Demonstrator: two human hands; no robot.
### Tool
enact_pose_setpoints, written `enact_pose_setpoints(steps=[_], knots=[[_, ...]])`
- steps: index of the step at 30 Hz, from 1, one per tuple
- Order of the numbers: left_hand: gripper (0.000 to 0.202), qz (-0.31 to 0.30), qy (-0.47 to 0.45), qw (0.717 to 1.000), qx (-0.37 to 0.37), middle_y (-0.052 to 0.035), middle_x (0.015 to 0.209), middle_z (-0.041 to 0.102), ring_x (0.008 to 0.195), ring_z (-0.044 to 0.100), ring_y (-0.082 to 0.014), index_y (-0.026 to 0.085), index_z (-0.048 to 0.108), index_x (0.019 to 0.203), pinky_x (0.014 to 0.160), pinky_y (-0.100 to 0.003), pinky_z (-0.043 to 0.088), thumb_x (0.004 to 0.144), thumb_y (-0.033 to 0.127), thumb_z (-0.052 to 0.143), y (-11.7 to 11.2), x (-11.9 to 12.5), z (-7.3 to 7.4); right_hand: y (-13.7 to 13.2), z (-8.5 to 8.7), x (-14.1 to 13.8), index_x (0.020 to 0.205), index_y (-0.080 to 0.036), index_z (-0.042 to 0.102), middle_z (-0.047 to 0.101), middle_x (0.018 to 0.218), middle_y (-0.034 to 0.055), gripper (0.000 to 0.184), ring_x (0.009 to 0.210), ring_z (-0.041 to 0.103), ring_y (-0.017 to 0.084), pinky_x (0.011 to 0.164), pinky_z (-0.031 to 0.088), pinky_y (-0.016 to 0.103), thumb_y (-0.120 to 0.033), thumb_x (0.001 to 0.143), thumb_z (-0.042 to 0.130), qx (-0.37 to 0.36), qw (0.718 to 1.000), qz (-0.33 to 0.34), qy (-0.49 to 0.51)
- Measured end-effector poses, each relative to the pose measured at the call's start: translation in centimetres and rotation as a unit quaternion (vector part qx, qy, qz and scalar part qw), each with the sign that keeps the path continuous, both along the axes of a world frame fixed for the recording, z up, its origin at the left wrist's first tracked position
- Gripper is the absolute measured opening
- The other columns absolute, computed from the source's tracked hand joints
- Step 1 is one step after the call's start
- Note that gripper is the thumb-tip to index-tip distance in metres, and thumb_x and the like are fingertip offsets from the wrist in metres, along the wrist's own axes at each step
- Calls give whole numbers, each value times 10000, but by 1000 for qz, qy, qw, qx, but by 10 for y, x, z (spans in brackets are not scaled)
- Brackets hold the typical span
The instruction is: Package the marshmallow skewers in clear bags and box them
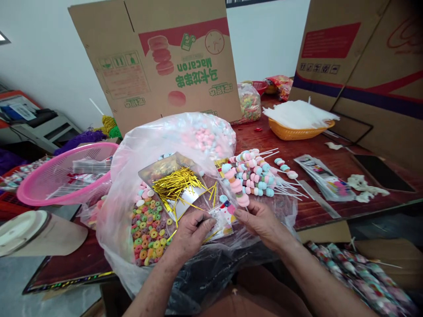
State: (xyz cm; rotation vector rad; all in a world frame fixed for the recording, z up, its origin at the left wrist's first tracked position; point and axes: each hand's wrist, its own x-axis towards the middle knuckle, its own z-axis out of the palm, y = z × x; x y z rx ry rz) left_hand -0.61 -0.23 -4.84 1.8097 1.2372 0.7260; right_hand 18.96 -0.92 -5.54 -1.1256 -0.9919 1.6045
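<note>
My right hand (264, 222) pinches the stick end of a marshmallow skewer (235, 187), its pink, blue and brownish pieces tilted up and to the left. My left hand (193, 231) is closed, thumb against fingers, at the left edge of a small clear printed bag (222, 220) lying between both hands. Just beyond the left hand, gold twist ties (176, 185) are heaped on a silver pouch (188, 198). Colourful ring candies (150, 231) lie to its left. Finished-looking marshmallow skewers (256, 176) are piled beyond the right hand.
A large clear plastic bag (128, 145) with loose marshmallows (211, 138) spreads over the table. To the left stand a pink basket (28, 189) and a lidded cup (62, 237). Rightward are an orange basket (291, 132) of white sticks, flat bags (325, 178) and a phone (380, 171).
</note>
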Motion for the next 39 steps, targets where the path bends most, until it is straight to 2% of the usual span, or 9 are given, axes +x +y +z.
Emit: enact_pose_setpoints(steps=[4, 9, 13, 19, 24, 30, 33, 35, 39], knots=[[261, -55, 55, 994, 79, 2, 647, 538, 627, 476, -124, 156, 561, 699, 606, -236, 373, 867, 313, 437, -3, -2, 1, 2, 9, 2, 789, -144, 657, 538, 569, -58, 355, 483, 424, 64, 480, 340, 200, -374, 558, 798, -23, 997, 58, 34], [180, -48, 61, 994, 82, 1, 689, 581, 641, 505, -124, 163, 572, 766, 611, -230, 390, 838, 314, 509, -8, -1, 3, -2, 7, -19, 735, -145, 650, 603, 605, -23, 370, 552, 520, 120, 537, 422, 245, -428, 543, 791, -35, 994, -38, 98], [172, -21, 68, 993, 91, 10, 650, 571, 611, 499, -123, 169, 552, 721, 584, -226, 387, 826, 300, 514, -11, 1, 0, -5, -2, -28, 689, -154, 615, 564, 561, -33, 391, 475, 446, 90, 430, 337, 209, -499, 569, 755, -38, 991, -101, 79], [254, -34, 86, 988, 120, 6, 608, 531, 584, 480, -123, 171, 523, 692, 566, -231, 364, 887, 278, 402, -11, 0, 1, -2, -2, -6, 620, -165, 511, 408, 452, -88, 435, 356, 226, 21, 355, 140, 189, -528, 572, 747, -47, 991, -98, 80], [306, -66, 105, 984, 128, 3, 621, 522, 592, 472, -125, 180, 490, 663, 573, -236, 362, 910, 290, 347, -11, 0, 2, -6, 5, -6, 815, -154, 608, 492, 551, -79, 396, 379, 254, 16, 362, 160, 178, -394, 556, 786, -13, 998, -16, 60], [338, 0, 106, 982, 156, 12, 572, 495, 549, 473, -123, 185, 486, 632, 531, -231, 372, 908, 299, 328, -10, -9, 2, -1, -5, 3, 632, -168, 561, 462, 488, -64, 340, 397, 337, 58, 382, 268, 197, -488, 678, 666, 38, 992, -114, -40], [325, 21, 89, 984, 153, -6, 623, 573, 593, 537, -136, 179, 554, 695, 563, -234, 423, 902, 319, 347, -6, -25, 8, -6, 0, 42, 760, -172, 640, 618, 698, 4, 200, 638, 551, 142, 587, 444, 246, -372, 747, 639, 173, 961, -81, -201], [305, 14, 85, 984, 155, -33, 719, 644, 680, 588, -154, 176, 609, 782, 634, -252, 463, 896, 323, 368, -3, -34, 13, -12, 9, 67, 836, -183, 668, 651, 829, 44, 146, 773, 589, 177, 689, 469, 274, -292, 806, 576, 273, 914, -43, -296], [311, -31, 76, 978, 190, -63, 774, 679, 740, 621, -175, 168, 657, 856, 689, -279, 487, 896, 318, 387, 3, -41, 23, -24, 26, 91, 922, -217, 673, 660, 842, 63, 193, 773, 614, 169, 685, 496, 270, -184, 851, 496, 412, 817, -26, -403]])
